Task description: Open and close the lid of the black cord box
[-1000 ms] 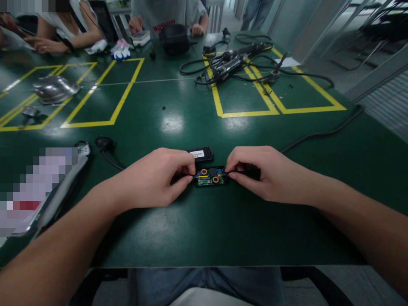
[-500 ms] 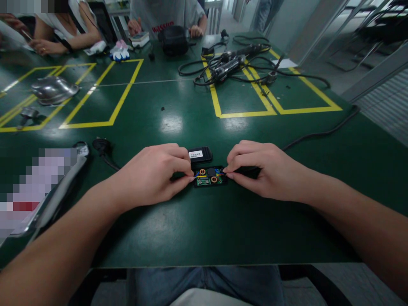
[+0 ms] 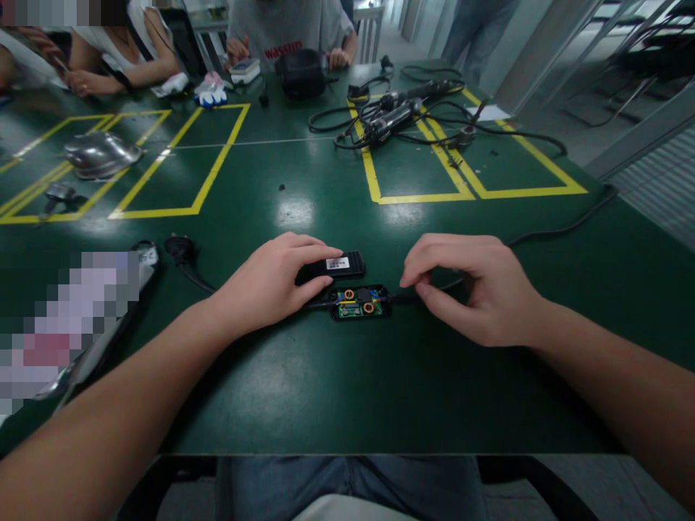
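A small open black housing (image 3: 335, 316) lies on the table. A green circuit board (image 3: 355, 312) with copper-wound rings and coloured wires shows inside it. Behind it rests its black cover (image 3: 355, 265) with a white label. My left hand (image 3: 276, 278) is open, its index finger reaching over the cover and its thumb spread apart near the housing's left end. To the right of the housing, my right hand (image 3: 472, 286) is closed in a pinch at the black cable (image 3: 402, 298); part of the cable is hidden behind the fingers.
A black plug (image 3: 180, 250) and a plastic bag (image 3: 116, 325) lie at left. Farther back are a shiny metal part (image 3: 103, 154), corded tools (image 3: 394, 119), gloves (image 3: 211, 92) and a black case (image 3: 301, 74). Yellow tape (image 3: 423, 197) marks the table. People sit opposite.
My left hand has left the wires at the housing's left end and opened toward the cover. My right hand has drawn back to the right, away from the housing's right end.
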`<state>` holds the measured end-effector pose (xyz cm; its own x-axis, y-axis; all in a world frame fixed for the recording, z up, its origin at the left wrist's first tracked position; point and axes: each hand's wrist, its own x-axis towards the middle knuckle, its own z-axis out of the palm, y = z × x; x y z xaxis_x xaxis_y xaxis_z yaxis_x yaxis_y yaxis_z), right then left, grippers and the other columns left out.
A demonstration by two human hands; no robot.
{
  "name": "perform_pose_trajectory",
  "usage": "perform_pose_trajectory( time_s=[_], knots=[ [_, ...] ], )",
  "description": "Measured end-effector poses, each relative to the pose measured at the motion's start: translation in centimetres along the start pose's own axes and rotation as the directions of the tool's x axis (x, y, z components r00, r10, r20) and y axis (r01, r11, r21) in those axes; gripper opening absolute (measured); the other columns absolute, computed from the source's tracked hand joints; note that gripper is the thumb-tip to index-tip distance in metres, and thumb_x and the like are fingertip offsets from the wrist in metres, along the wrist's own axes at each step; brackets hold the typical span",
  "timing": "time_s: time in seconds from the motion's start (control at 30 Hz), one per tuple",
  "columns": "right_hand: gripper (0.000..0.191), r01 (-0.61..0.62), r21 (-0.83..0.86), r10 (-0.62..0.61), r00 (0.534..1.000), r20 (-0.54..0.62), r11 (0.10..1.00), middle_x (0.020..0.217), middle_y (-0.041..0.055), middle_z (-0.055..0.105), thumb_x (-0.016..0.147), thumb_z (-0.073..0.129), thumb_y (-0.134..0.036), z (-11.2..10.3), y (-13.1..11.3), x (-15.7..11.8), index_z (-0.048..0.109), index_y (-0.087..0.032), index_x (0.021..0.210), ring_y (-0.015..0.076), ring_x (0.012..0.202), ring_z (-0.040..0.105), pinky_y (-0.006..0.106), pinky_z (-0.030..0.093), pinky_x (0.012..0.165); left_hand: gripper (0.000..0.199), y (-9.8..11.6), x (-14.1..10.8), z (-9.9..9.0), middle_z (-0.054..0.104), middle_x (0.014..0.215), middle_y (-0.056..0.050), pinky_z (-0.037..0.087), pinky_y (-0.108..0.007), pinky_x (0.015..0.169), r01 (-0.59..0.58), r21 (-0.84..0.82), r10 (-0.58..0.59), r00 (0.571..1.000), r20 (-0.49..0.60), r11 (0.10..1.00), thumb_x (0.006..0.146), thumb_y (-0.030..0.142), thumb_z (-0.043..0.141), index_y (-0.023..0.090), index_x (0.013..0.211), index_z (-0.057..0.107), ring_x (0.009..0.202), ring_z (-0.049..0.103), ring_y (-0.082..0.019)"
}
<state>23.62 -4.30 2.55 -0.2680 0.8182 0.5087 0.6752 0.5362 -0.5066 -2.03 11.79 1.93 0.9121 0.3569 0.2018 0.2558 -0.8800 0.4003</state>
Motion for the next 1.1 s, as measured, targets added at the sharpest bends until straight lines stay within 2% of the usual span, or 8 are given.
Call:
perform_pose_trajectory(
  time_s=[0.13,0.27,0.5,1.1],
  knots=[
    [0.022,-0.016,-0.02,0.014,0.998,-0.069,1.0,0.084,0.0019,0.073,0.092,0.059,-0.005,0.0,0.1,0.0,0.069,-0.025,0.093,0.0168,0.071,0.069,0.032,0.055,0.066,0.038,0.6,-0.2,-0.3,0.082,0.129,-0.012,0.062,-0.048,0.109,-0.005,0.008,0.005,1.0,-0.022,1.0,0.104,0.031,0.069,0.019,0.139,0.079,0.119,0.076,-0.03],
    [0.023,-0.057,-0.035,0.056,0.998,-0.039,0.998,0.084,0.002,0.075,0.092,0.061,-0.006,0.1,0.0,0.1,0.069,-0.027,0.093,0.0194,0.072,0.07,0.035,0.057,0.066,0.041,1.7,-0.6,-0.9,0.08,0.129,-0.014,0.063,-0.046,0.108,-0.064,-0.028,0.061,0.994,-0.094,0.998,0.104,0.035,0.069,0.016,0.139,0.078,0.117,0.077,-0.029],
    [0.022,-0.114,-0.034,0.113,0.993,-0.028,0.993,0.087,0.0027,0.076,0.092,0.061,-0.009,0.2,-0.2,0.1,0.069,-0.029,0.094,0.0218,0.073,0.071,0.038,0.058,0.067,0.036,2.4,-1.0,-0.3,0.08,0.125,-0.011,0.064,-0.037,0.1,-0.201,-0.149,0.2,0.98,-0.018,0.968,0.101,0.027,0.073,0.017,0.135,0.078,0.111,0.077,-0.024],
    [0.019,-0.102,-0.031,0.101,0.995,-0.011,0.994,0.088,0.0021,0.075,0.094,0.062,-0.01,0.5,-0.1,0.0,0.069,-0.028,0.095,0.0194,0.072,0.069,0.036,0.057,0.067,0.035,2.3,-0.9,-0.2,0.079,0.124,-0.009,0.063,-0.037,0.102,-0.187,-0.169,0.194,0.981,0.029,0.968,0.101,0.025,0.075,0.016,0.135,0.077,0.113,0.076,-0.024]
  ],
)
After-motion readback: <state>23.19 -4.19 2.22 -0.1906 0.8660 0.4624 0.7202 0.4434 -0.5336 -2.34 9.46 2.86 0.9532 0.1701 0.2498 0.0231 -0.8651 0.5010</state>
